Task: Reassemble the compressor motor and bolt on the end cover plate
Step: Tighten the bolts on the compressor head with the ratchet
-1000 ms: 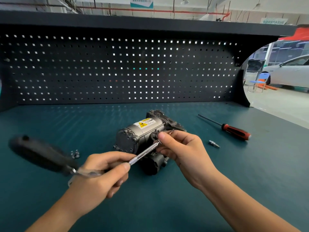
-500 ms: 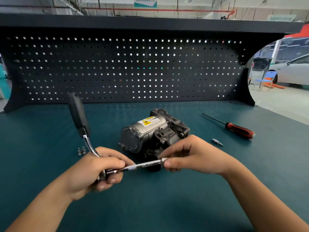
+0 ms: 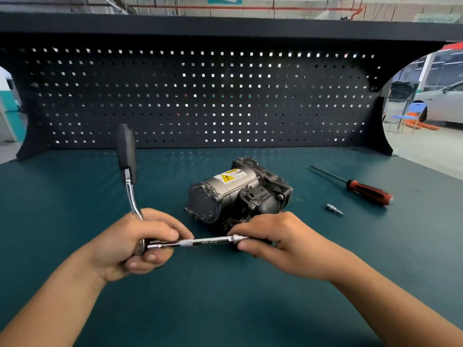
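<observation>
While left hand [image 3: 132, 244] clasps ratchet [image 3: 127, 156], right hand [image 3: 283, 244] pinches extension [image 3: 208, 242] — level.

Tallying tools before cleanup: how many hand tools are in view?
2. A ratchet, gripped by the left hand, its extension bar pinched by the right hand; a screwdriver lying on the bench at right. Others could hide behind the hands.

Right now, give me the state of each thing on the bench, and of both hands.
Left hand, grips the ratchet at its head.
Right hand, pinches the extension bar at its tip.
Ratchet, held, handle pointing up.
Extension bar, level between both hands, joined to the ratchet.
Compressor, lying on the bench behind the hands.
Red screwdriver, lying loose on the bench.
Small metal bit, lying loose beside the screwdriver.
</observation>
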Motion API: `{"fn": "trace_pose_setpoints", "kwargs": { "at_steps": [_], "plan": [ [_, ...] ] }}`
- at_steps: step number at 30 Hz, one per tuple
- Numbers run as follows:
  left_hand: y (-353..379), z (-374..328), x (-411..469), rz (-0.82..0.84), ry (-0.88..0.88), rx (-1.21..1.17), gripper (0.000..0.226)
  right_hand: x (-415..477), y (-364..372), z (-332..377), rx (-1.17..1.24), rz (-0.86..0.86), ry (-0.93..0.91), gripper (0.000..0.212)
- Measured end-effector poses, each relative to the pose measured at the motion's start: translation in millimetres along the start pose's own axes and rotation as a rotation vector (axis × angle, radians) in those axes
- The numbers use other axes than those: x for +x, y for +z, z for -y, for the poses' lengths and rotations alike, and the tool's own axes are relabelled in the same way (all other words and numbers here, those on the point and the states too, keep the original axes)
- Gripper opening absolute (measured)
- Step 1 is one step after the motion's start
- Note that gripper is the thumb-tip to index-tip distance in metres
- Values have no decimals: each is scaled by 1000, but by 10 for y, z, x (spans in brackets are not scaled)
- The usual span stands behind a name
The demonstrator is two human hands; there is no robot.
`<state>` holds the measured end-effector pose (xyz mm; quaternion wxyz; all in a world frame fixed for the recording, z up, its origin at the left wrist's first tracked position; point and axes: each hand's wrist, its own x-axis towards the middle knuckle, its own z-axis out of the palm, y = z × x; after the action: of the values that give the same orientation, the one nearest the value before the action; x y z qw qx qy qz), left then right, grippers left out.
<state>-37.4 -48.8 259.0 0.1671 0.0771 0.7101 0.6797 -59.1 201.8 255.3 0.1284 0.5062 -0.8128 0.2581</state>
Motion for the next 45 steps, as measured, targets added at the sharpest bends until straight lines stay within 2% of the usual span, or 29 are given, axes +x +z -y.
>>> {"fn": "trace_pose_setpoints", "kwargs": {
  "at_steps": [5, 10, 14, 17, 22, 25, 27, 28, 31, 33, 35, 38, 40, 42, 45],
  "plan": [
    [37, 2, -8, -5, -21, 20, 21, -9, 24, 5, 17, 45, -4, 21],
    [101, 54, 31, -20, 51, -53, 32, -12, -42, 14, 50, -79, 7, 17],
    [105, 44, 45, -21, 78, 24, 25, -18, -38, 38, 5, -36, 5, 18],
    [124, 8, 33, -45, 202, 155, 27, -37, -17, 29, -26, 23, -17, 23],
    [280, -130, 66, -307, 542, 452, 14, -57, -29, -49, 2, 76, 51, 26],
    [362, -363, 151, -409, 630, 512, 21, -63, -83, -107, 85, 1, 121, 20],
    [455, -543, 243, -394, 672, 447, 27, -57, -120, -142, 198, -116, 193, 5],
    [512, -628, 291, -378, 693, 391, 29, -50, -136, -164, 258, -182, 227, 5],
    [695, -853, 406, -273, 742, 264, 28, -43, -185, -241, 434, -396, 300, 25],
    [820, -967, 440, -176, 739, 258, 20, -49, -211, -230, 416, -460, 273, 24],
    [951, -1048, 470, -95, 701, 304, 14, -54, -210, -203, 383, -445, 229, 5],
    [1118, -1119, 507, -26, 631, 314, 15, -50, -212, -154, 496, -509, 250, 10],
    [1147, -1154, 525, -29, 595, 296, 25, -46, -239, -137, 575, -516, 277, 28],
    [1121, -1184, 534, -54, 558, 297, 34, -58, -302, -133, 681, -459, 278, 35],
    [1052, -1239, 553, -78, 496, 274, 37, -136, -456, -162, 886, -288, 251, 24]
  ]
}}
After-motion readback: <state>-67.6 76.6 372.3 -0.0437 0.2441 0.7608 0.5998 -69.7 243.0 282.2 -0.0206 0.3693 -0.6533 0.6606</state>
